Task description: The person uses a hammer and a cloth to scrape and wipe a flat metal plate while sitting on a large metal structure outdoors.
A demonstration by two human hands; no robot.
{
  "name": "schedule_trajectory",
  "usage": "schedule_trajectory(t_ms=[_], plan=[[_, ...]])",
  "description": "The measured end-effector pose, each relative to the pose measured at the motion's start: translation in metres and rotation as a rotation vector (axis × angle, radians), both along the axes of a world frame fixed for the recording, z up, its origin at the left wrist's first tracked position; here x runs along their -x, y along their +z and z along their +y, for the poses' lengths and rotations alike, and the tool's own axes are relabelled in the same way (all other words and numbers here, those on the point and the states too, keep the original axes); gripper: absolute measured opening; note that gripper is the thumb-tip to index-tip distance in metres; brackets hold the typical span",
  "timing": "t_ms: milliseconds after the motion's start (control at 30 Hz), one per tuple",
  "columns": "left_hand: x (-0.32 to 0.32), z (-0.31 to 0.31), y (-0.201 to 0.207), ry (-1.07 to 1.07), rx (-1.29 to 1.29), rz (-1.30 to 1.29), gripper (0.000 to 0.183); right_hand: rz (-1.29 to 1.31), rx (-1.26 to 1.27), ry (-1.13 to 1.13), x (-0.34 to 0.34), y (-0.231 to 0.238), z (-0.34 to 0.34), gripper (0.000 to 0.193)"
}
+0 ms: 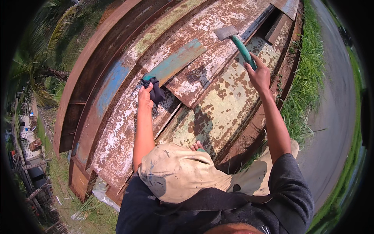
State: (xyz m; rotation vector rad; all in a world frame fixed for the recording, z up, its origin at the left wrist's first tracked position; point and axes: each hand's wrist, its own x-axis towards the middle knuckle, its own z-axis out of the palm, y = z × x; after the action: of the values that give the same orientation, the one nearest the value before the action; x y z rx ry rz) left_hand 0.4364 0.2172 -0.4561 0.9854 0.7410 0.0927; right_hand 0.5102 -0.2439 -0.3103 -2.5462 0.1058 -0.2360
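The left hand (145, 96) grips a black cloth (156, 93) wrapped about the near end of a blue-green metal strip (179, 60), clasping cloth and strip together. The right hand (259, 76) is closed around the handle of a green-handled tool (242, 50), whose flat grey head is held to the right of the strip, apart from it. Whether the strip's far end touches the metal below, I cannot tell.

Beneath the strip spreads a rusty panel (119, 142) with flaking white paint; to the strip's right lies a pale panel (224, 103), its yellow-green coat broken by brown rust. A bare foot (197, 146) shows on the near side of the strip, beside the paint-smudged trousers (179, 171). Left of the strip run long rusty beams (78, 89), 1 bearing a blue patch (113, 84).

The place is outdoors and sunlit: grass (306, 74) and then a grey road (337, 105) lie well right of the strip, palm fronds (44, 50) far to its left. Small white marks on the dark shirt (218, 214), nearer than the strip, are too small to read.
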Motion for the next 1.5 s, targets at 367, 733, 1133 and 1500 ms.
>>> schedule_trajectory(t_ms=[367, 733, 1133, 1500], plan=[[0.035, 0.028, 0.094, -0.678, -1.830, -0.615, 0.047, 0.015, -0.195, -0.192, 0.169, -0.008, -0.073, 0.049], [0.094, 0.027, 0.016, -0.396, -1.795, -0.370, 0.057, 0.261, -0.411, -0.404, 0.247, -0.047, -0.093, 0.048], [0.115, -0.015, 0.021, 0.485, -0.370, 0.086, 0.026, 0.665, -0.809, -0.362, 0.237, -0.055, -0.049, 0.040], [0.138, 0.007, 0.005, 0.154, -0.074, 0.032, 0.038, 0.678, 0.285, 0.105, 0.224, -0.044, -0.032, 0.046]])
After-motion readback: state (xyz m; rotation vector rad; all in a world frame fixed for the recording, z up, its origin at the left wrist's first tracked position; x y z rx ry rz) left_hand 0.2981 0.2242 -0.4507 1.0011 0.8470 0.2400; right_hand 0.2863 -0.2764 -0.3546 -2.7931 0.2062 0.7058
